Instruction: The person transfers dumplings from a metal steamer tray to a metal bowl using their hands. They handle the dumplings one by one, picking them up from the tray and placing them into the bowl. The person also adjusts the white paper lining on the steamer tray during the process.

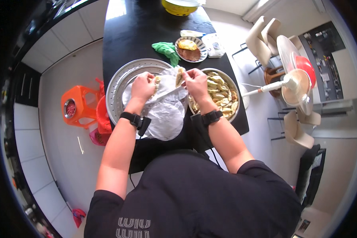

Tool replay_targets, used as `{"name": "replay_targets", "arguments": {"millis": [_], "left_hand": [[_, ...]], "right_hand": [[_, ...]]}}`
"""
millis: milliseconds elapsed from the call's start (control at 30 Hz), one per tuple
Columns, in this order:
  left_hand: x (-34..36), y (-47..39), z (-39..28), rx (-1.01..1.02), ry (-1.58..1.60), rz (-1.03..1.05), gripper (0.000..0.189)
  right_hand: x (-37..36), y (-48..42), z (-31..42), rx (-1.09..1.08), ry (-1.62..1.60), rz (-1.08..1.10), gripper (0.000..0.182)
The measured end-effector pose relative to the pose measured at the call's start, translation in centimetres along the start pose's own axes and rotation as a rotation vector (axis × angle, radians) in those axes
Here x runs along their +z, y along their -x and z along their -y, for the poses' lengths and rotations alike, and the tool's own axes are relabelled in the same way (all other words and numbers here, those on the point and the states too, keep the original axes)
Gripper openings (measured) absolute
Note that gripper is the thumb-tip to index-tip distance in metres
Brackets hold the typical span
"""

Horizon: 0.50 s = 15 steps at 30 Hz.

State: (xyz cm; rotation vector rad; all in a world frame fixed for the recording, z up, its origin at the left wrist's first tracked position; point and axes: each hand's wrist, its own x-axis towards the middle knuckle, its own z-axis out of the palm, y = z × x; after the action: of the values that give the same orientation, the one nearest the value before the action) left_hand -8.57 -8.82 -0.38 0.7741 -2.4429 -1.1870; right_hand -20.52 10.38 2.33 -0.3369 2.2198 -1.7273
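Note:
My left hand (144,86) grips a dumpling (157,84) above white paper liners (166,116), which lie over a perforated metal steamer tray (115,98). In my right hand (195,81) a second dumpling (180,76) is pinched between thumb and fingers, held upright over the right side of the liners. Just right of that hand stands a round metal pan (237,104) filled with many dumplings (221,89), partly hidden by my wrist. The undersides of both held dumplings cannot be made out.
Beyond the tray lie a green plastic bag (166,51), a striped plate (204,52) with flat round food, and a white packet (213,44). A yellow container (180,8) stands at the far end of the black table (136,32). An orange stool (77,104) is at left, a fan (294,86) at right.

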Motion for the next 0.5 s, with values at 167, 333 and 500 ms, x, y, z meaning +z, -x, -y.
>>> {"name": "replay_targets", "arguments": {"millis": [167, 333, 500], "left_hand": [[-2.1, 2.4, -0.9, 0.284, -0.136, -0.094, 0.021], [-7.1, 9.5, -3.3, 0.278, -0.031, -0.153, 0.019], [-10.7, 18.7, 1.1, 0.055, -0.065, -0.257, 0.015]], "right_hand": [[-9.8, 0.4, 0.6, -0.066, 0.007, -0.217, 0.014], [-19.3, 3.0, -3.2, -0.139, 0.544, -0.310, 0.014], [-21.1, 4.5, -5.3, -0.352, 0.991, -0.164, 0.015]]}}
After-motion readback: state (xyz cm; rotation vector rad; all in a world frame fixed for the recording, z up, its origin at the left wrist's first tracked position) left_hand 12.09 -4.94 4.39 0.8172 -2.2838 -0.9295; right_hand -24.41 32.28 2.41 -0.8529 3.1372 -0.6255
